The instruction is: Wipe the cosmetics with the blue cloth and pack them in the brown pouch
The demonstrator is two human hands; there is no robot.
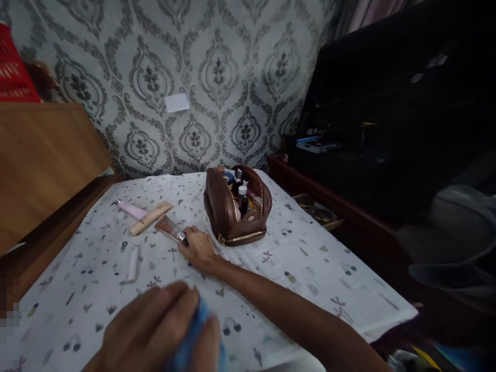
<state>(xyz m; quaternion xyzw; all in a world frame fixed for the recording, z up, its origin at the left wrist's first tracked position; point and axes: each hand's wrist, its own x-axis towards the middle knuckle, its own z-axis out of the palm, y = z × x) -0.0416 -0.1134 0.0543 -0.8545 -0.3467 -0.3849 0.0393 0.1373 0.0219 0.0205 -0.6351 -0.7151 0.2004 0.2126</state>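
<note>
My right hand [198, 249] reaches across the white patterned sheet [310, 258] and pinches the dark cap end of a brown tube [167, 227], which lies flat on the sheet. Just right of that hand stands an open brown zip pouch [227, 214] with several small bottles upright inside it. In the near foreground my left hand [155, 328], blurred, is closed around a soft blue thing [196, 336] that looks like a cloth. A pink tube [132, 209], a beige tube [150, 217] and a small white tube [133, 262] lie to the left of the brown tube.
A wooden board [42, 165] runs along the left side of the sheet. A dark wooden shelf [333, 199] with small tins stands to the right, under a large black mass. Patterned wallpaper [217, 77] closes the far side. A red crate [13, 72] sits at top left.
</note>
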